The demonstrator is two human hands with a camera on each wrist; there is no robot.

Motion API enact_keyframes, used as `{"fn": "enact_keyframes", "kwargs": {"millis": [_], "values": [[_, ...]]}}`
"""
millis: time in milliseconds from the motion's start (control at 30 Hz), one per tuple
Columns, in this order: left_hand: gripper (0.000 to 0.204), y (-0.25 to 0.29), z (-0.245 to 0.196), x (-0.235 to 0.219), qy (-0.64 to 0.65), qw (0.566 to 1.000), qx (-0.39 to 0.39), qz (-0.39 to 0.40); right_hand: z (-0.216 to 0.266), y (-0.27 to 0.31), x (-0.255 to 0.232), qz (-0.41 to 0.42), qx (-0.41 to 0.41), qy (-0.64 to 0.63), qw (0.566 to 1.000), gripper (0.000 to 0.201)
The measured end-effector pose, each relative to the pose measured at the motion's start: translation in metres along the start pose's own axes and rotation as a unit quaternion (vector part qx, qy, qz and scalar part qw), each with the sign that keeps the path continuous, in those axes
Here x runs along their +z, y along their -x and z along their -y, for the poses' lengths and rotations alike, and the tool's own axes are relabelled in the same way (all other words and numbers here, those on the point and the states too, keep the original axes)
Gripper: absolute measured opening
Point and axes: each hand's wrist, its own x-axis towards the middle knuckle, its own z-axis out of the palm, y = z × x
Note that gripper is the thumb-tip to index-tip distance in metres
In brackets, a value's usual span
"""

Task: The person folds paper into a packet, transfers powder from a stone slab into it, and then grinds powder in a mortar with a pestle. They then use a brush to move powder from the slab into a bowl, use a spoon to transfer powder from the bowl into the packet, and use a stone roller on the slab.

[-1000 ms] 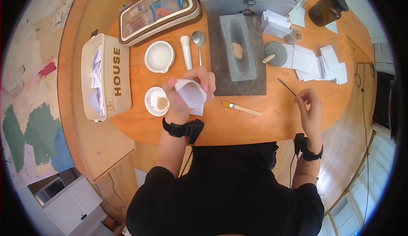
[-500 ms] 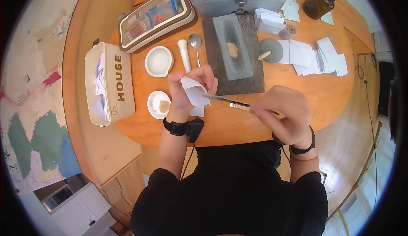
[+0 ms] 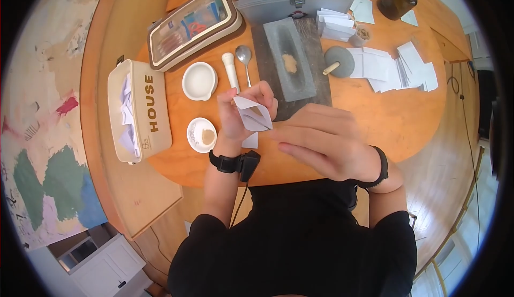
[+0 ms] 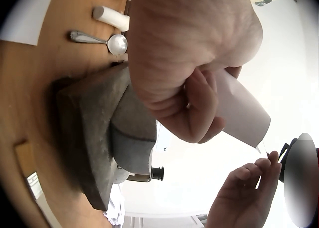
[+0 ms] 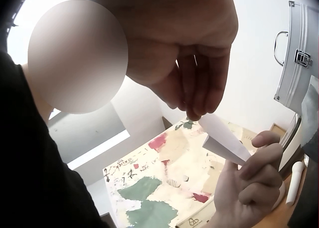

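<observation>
My left hand (image 3: 235, 117) grips a white paper packet (image 3: 248, 111), rolled to a cone with its wide mouth open, over the table's near side. My right hand (image 3: 332, 142) has its fingertips right at the packet's mouth, pinching a thin dark spatula that the fingers mostly hide. In the left wrist view the packet (image 4: 243, 111) reaches toward the right hand's fingertips (image 4: 264, 163). The right wrist view shows the left hand (image 5: 254, 180) around the narrow end of the packet. Below the left hand stands a small white dish (image 3: 196, 143) with tan powder.
A stone trough (image 3: 300, 85) with tan powder lies on a dark slab. Left of it are a spoon (image 3: 243, 54), a pestle (image 3: 230, 69) and a white mortar (image 3: 199, 81). A grinding wheel (image 3: 345, 59) and paper sheets (image 3: 375, 64) lie right; a HOUSE bin (image 3: 152, 115) stands left.
My right hand has swung left from the table's right side, bringing the spatula to the packet's mouth. The left hand still holds the packet, now slightly further right.
</observation>
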Motion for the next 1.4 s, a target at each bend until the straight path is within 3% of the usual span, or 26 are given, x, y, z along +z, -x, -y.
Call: {"fn": "enact_keyframes", "kwargs": {"millis": [100, 300, 433, 733, 833, 933, 1033, 1233, 1400], "values": [[0.071, -0.001, 0.000, 0.007, -0.029, 0.999, 0.005, -0.039, -0.007, 0.000, 0.003, 0.003, -0.007, 0.049, 0.999, 0.028], [0.070, -0.001, 0.005, -0.001, -0.029, 0.999, -0.034, 0.001, -0.018, -0.002, 0.005, 0.041, -0.014, 0.141, 0.989, 0.028], [0.070, -0.003, -0.002, 0.007, -0.092, 0.995, -0.023, -0.022, -0.017, 0.004, -0.006, 0.095, -0.005, 0.151, 0.984, 0.030], [0.067, -0.004, -0.016, 0.003, -0.142, 0.989, 0.027, -0.024, -0.028, 0.011, -0.007, 0.049, -0.005, 0.088, 0.995, 0.023], [0.063, -0.002, -0.024, 0.018, -0.144, 0.987, 0.032, -0.066, -0.025, 0.014, -0.010, 0.058, 0.089, 0.023, 0.994, 0.015], [0.059, -0.005, -0.024, 0.030, -0.155, 0.983, 0.028, -0.099, -0.021, 0.020, -0.008, 0.012, 0.284, -0.172, 0.943, 0.018], [0.056, -0.008, -0.021, 0.037, -0.183, 0.976, 0.026, -0.112, -0.032, 0.035, 0.006, -0.116, 0.355, -0.353, 0.858, 0.022], [0.051, -0.013, -0.008, 0.035, -0.148, 0.979, 0.031, -0.139, -0.043, 0.045, 0.018, -0.191, 0.356, -0.424, 0.810, 0.026], [0.050, -0.018, -0.005, 0.035, -0.082, 0.978, 0.022, -0.192, -0.052, 0.042, 0.012, -0.228, 0.351, -0.421, 0.805, 0.026]]}}
